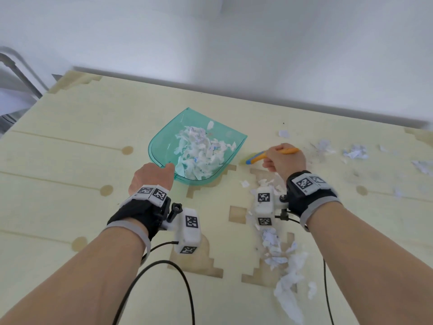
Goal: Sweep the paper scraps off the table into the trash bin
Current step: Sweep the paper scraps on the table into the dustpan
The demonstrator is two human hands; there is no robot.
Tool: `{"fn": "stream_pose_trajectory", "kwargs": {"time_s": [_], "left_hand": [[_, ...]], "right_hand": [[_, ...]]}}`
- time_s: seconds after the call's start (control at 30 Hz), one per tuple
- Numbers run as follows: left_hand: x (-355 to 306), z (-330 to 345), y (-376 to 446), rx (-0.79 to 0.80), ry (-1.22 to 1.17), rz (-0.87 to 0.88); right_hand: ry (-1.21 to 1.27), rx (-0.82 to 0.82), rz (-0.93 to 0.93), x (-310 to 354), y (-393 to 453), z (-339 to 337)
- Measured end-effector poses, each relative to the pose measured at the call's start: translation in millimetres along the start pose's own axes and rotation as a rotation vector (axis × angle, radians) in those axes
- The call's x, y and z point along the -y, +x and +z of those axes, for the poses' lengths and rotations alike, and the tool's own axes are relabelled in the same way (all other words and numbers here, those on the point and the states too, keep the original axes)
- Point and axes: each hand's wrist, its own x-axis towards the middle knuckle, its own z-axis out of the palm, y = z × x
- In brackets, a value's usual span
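A translucent teal dustpan (164, 137) lies on the pale table (70, 160), filled with a heap of white paper scraps (201, 148). My left hand (150, 178) grips the dustpan at its near left rim; its fingers are hidden under the hand. My right hand (284, 160) holds a small brush with a yellow handle (269, 154), its blue and green head just right of the dustpan's open edge. Loose scraps lie near my right wrist (264, 184), in a trail toward the front (288, 277), and at the far right (356, 152).
The table's far edge meets a white wall (234, 55). A grey metal frame (21, 76) stands beyond the left corner. Black cables (164, 263) run from my wrist devices over the table's front. No trash bin is in view.
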Motion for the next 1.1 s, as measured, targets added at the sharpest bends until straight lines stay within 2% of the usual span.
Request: {"fn": "stream_pose_trajectory", "kwargs": {"time_s": [0.13,0.23,0.3,0.43,0.5,0.57,0.63,0.67,0.77,0.83,1.0,1.07,1.1], "left_hand": [[12,-2,-10,0.001,0.012,-0.003],[19,-4,-18,-0.001,0.024,-0.002],[22,-5,-21,0.001,0.034,-0.004],[29,-7,-31,-0.012,0.07,0.004],[33,-9,-35,-0.021,0.095,0.01],[38,-13,-38,-0.017,0.111,0.01],[41,-16,-42,-0.003,0.105,0.002],[43,-17,-43,0.004,0.099,0.002],[47,-22,-48,0.014,0.087,0.013],[50,-26,-51,0.013,0.096,0.027],[57,-32,-62,0.037,0.092,0.049],[59,-30,-68,0.049,0.09,0.061],[59,-29,-70,0.057,0.089,0.07]], "right_hand": [[-0.195,-0.103,0.067,-17,-17,-20],[-0.139,-0.253,0.062,-19,-24,-35],[-0.015,-0.218,0.017,-18,-31,-32],[0.013,0.041,0.046,-30,-45,-19],[-0.09,-0.007,0.102,-34,-47,-26],[-0.173,-0.144,0.107,-35,-49,-38],[-0.125,-0.224,0.056,-33,-55,-45],[-0.087,-0.204,0.034,-32,-59,-43],[-0.015,0.038,0.026,-38,-75,-25],[-0.049,0.114,0.075,-46,-79,-19],[-0.273,-0.158,0.111,-47,-84,-48],[-0.191,-0.175,0.079,-43,-93,-53],[-0.123,-0.12,0.075,-41,-100,-51]]}}
